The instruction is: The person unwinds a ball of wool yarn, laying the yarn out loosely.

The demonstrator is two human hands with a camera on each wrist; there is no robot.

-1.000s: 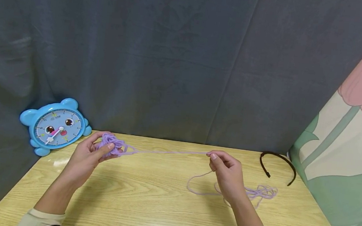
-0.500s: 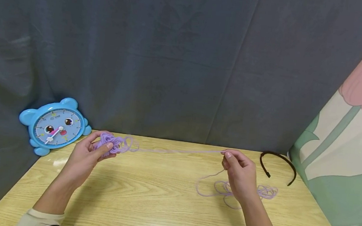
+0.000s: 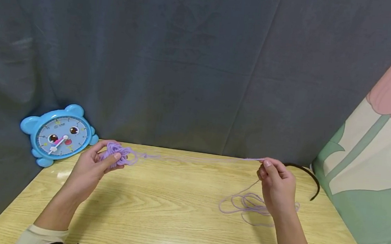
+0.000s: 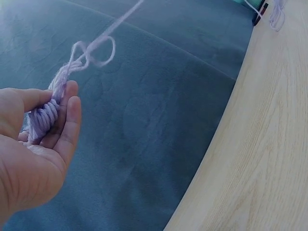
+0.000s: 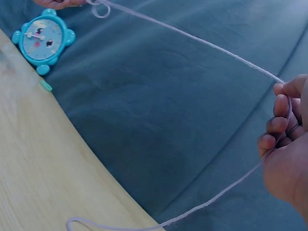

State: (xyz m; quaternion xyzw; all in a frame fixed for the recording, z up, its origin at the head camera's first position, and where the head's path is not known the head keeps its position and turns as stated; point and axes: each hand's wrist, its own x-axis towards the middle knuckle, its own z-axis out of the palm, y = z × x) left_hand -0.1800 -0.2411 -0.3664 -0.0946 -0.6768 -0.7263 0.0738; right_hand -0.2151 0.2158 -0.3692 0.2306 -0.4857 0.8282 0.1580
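In the head view my left hand (image 3: 88,170) holds a bundle of purple yarn (image 3: 112,155) between thumb and fingers. Small loose loops stick out of the bundle's right side, plain in the left wrist view too, where the wound yarn (image 4: 43,118) lies against the fingers. A single strand (image 5: 207,43) runs taut from the bundle to my right hand (image 3: 278,187), whose thumb and forefinger pinch it. Below that pinch the strand passes across the curled fingers and drops to a loose pile of yarn (image 3: 249,204) on the table, partly hidden behind the right wrist.
A blue animal-shaped toy clock (image 3: 62,136) leans on the dark curtain (image 3: 186,67) at the left. A black headband (image 3: 307,172) lies at the back right, partly behind the right hand. The wooden table (image 3: 159,215) ends at the curtain; a flower-print cloth (image 3: 380,161) hangs at right.
My right hand has moved right and slightly up, drawing the strand longer and now covering part of the headband. The loops by the bundle have shifted shape. My left hand stays almost in place.
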